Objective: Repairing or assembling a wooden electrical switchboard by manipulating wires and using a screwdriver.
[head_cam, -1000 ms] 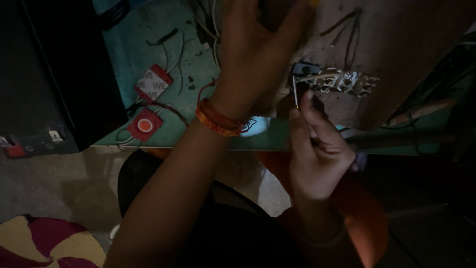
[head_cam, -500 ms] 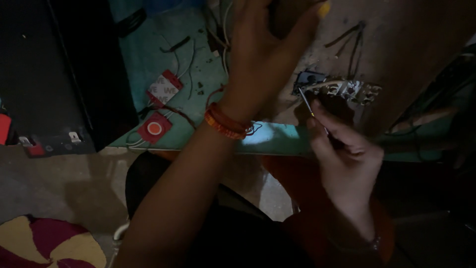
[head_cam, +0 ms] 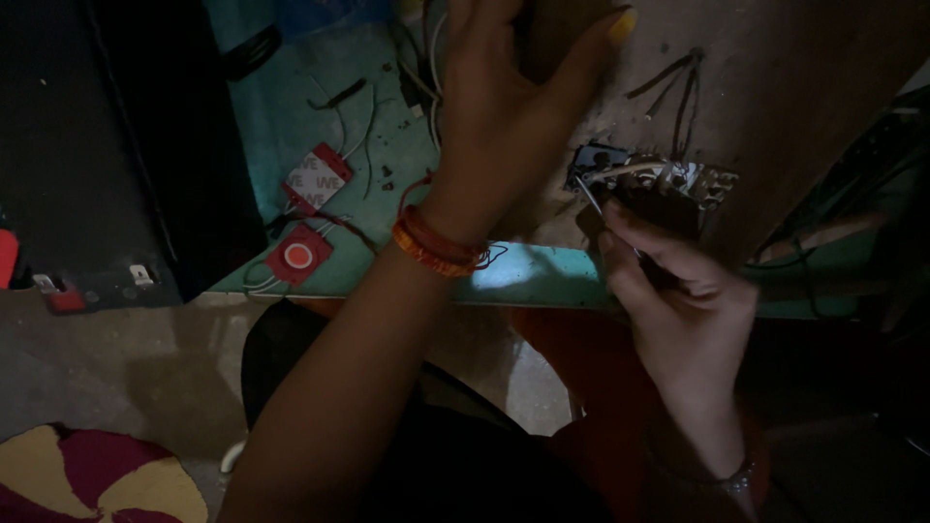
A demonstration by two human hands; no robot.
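My left hand (head_cam: 513, 107), with orange thread bands at the wrist, grips the top edge of a brown wooden board (head_cam: 794, 87) and holds it tilted up. My right hand (head_cam: 668, 291) is closed on a thin metal tool (head_cam: 591, 199), a small screwdriver by its look. Its tip touches a cluster of metal and wire fittings (head_cam: 668, 179) mounted on the board. Dark wires (head_cam: 678, 87) run across the board above the fittings.
A teal tabletop (head_cam: 310, 126) lies behind, with two small red and white modules (head_cam: 305, 218), loose wires and screws. A dark panel (head_cam: 116, 145) stands at the left. A round maroon and yellow mat (head_cam: 87, 479) lies on the floor at lower left.
My right hand has shifted slightly right and down along the fittings, keeping the tool's tip on them. My left hand has stayed on the board's edge. The view has drifted a little.
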